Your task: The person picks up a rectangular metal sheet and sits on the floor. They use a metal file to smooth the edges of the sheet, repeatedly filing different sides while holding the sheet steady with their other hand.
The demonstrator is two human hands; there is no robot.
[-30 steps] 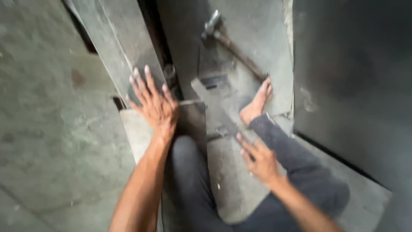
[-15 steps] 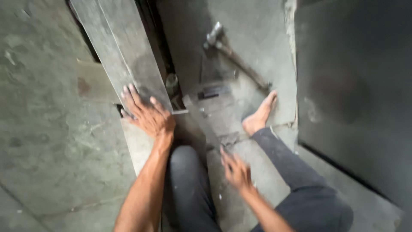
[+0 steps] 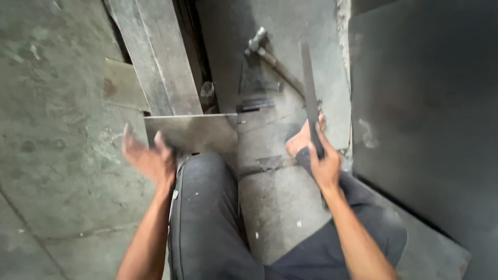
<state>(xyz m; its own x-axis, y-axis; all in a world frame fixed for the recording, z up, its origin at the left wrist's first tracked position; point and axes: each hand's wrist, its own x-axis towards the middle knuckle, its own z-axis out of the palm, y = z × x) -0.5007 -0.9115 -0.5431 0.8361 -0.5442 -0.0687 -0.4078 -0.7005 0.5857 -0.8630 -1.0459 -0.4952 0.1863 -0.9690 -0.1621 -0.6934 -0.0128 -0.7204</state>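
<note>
Looking down through the head view, we list: right hand (image 3: 326, 168), empty half a second ago, now has its grip wrapped around a long flat metal strip (image 3: 310, 93) raised over the bare foot (image 3: 303, 139). Left hand (image 3: 150, 158), lifted off the steel sheet (image 3: 192, 132), blurs with fingers spread, holding nothing. Hammer (image 3: 270, 57) lies on the floor beyond.

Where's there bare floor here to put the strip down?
Bare patches: the concrete floor left of the left hand, and the slab between the knees. Crowded: ahead, around the hammer, the small plates, the metal sheet and the bare foot. The right hand holds the flat strip.
</note>
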